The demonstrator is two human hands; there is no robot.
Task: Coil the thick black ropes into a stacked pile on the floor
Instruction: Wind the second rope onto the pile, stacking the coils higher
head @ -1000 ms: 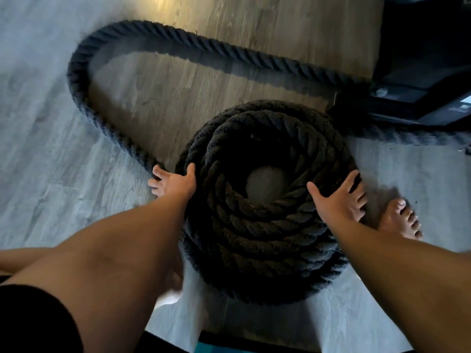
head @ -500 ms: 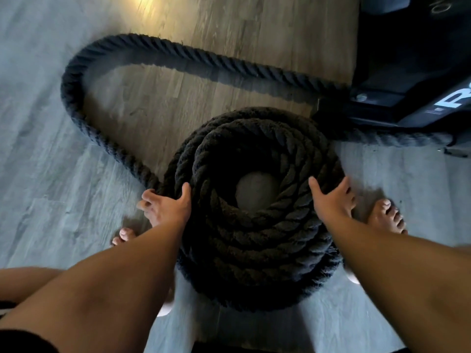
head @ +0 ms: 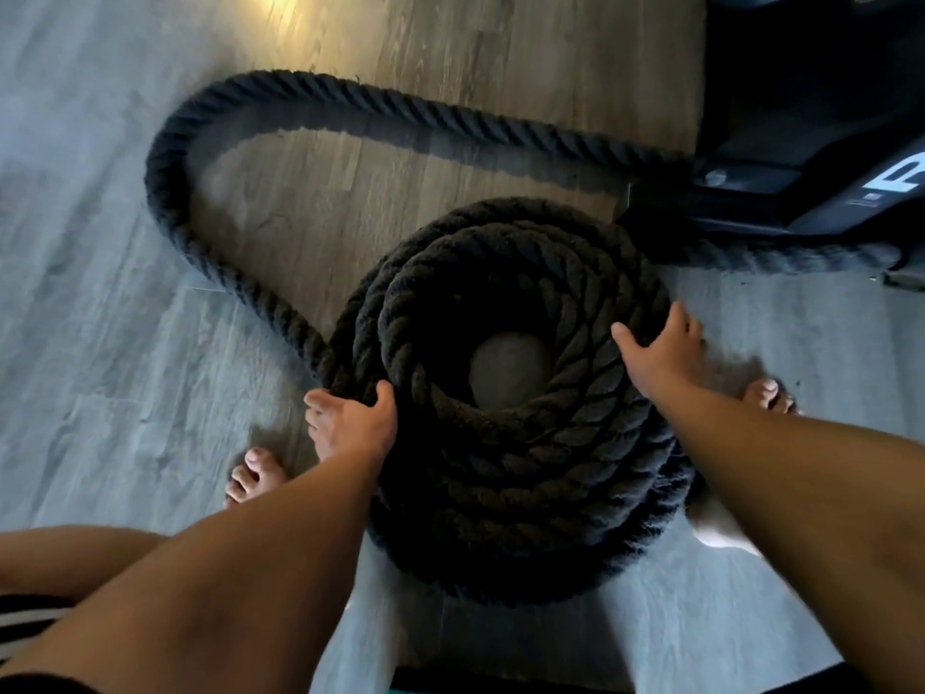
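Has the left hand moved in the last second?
Yes. Judged against the bare floor patch inside the coil, the left hand has slid back along its left rim, toward the person.

Black twisted rope (head: 525, 473) on grey wood-grain floor (head: 100, 343).

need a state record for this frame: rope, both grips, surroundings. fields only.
coil: thick black rope stacked in several turns, floor visible through centre hole
loose rope: uncoiled loop leaves coil's left side, arcs round to the black machine
left grip: hand holds coil's left rim, thumb over a turn
right grip: hand holds coil's right rim, thumb on top
feet: bare left foot and right foot flank the coil
floor: grey wood-look planks
task: unfinished, loop not yet coiled
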